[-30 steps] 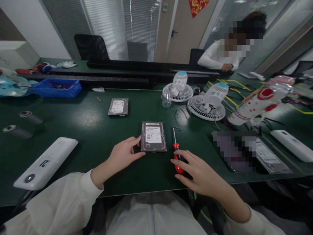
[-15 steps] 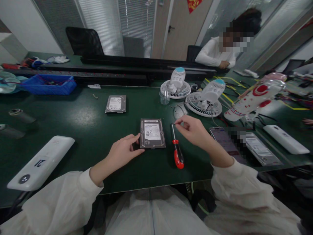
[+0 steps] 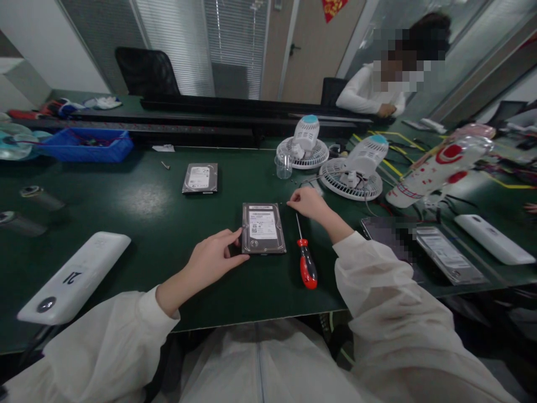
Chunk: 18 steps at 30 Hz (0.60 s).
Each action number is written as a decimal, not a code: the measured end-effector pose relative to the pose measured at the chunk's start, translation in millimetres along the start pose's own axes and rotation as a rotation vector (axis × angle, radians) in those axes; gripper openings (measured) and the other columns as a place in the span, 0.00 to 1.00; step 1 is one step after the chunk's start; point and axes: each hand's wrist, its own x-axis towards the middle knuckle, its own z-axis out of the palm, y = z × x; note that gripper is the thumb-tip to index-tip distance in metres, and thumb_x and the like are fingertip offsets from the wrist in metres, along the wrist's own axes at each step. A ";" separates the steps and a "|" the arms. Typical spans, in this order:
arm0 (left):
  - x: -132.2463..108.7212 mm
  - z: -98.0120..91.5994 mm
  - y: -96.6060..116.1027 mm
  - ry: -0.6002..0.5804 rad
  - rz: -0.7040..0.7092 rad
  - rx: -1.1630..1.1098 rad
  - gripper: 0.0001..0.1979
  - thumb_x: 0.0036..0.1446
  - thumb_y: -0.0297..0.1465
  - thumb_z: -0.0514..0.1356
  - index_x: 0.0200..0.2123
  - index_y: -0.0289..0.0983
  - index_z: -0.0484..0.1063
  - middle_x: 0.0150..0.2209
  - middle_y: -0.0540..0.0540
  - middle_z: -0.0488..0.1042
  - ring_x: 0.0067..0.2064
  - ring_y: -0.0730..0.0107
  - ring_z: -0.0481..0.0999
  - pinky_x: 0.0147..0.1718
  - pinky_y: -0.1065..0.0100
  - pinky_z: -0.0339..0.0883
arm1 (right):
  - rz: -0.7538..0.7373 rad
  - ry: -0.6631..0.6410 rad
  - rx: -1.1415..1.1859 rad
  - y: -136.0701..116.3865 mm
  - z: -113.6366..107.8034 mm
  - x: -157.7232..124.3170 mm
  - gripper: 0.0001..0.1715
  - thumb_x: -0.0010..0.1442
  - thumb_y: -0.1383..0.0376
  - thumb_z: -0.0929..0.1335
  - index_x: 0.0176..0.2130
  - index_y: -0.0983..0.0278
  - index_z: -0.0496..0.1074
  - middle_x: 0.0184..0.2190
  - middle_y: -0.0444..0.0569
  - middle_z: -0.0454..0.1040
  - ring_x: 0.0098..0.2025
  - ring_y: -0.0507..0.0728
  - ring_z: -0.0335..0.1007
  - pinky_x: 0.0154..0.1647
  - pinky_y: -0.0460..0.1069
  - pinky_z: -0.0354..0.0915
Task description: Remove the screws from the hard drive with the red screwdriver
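A hard drive [image 3: 263,229], label side up, lies flat on the green table in the middle. My left hand [image 3: 216,251] rests against its left edge and near-left corner, thumb and fingers apart. To the right of the drive lies a red and black screwdriver [image 3: 307,263], its shaft pointing away from me. My right hand [image 3: 309,202] is just above the shaft's far end, thumb and fingertips pinched together. Whatever is between those fingertips is too small to make out. Farther back on the left lies a second hard drive [image 3: 200,178].
Two white fans [image 3: 305,137] lie face down beside a clear cup [image 3: 283,167]. At right are a phone [image 3: 388,240], a packaged drive [image 3: 451,254], a tilted bottle [image 3: 436,168] and a white device [image 3: 495,238]. A blue bin [image 3: 86,148] and white power bank [image 3: 75,277] are left. A person [image 3: 373,92] sits opposite.
My right hand has moved left and slightly away from me, to above the screwdriver's far end, still pinched. My left hand, the drive and the screwdriver stay in place.
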 end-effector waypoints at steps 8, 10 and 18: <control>-0.6 -0.9 1.0 0.003 -0.004 -0.018 0.31 0.62 0.45 0.63 0.67 0.44 0.69 0.40 0.51 0.75 0.30 0.70 0.73 0.29 0.68 0.64 | -0.066 0.008 0.035 8.0 3.1 2.8 0.23 0.69 0.55 0.70 0.58 0.64 0.71 0.57 0.54 0.74 0.54 0.59 0.75 0.54 0.60 0.75; -0.7 -0.6 0.7 0.002 0.000 -0.014 0.31 0.63 0.45 0.63 0.67 0.44 0.69 0.40 0.50 0.75 0.30 0.70 0.73 0.30 0.68 0.64 | -0.077 0.005 0.041 11.5 2.8 3.3 0.23 0.69 0.55 0.70 0.58 0.64 0.71 0.57 0.54 0.74 0.54 0.59 0.75 0.54 0.60 0.75; -0.6 -0.9 1.5 -0.010 -0.019 -0.026 0.31 0.62 0.45 0.63 0.66 0.44 0.70 0.41 0.50 0.74 0.30 0.70 0.73 0.28 0.68 0.64 | -0.114 0.022 0.039 22.4 -4.6 2.1 0.22 0.69 0.55 0.69 0.57 0.64 0.72 0.56 0.53 0.74 0.53 0.59 0.75 0.54 0.59 0.75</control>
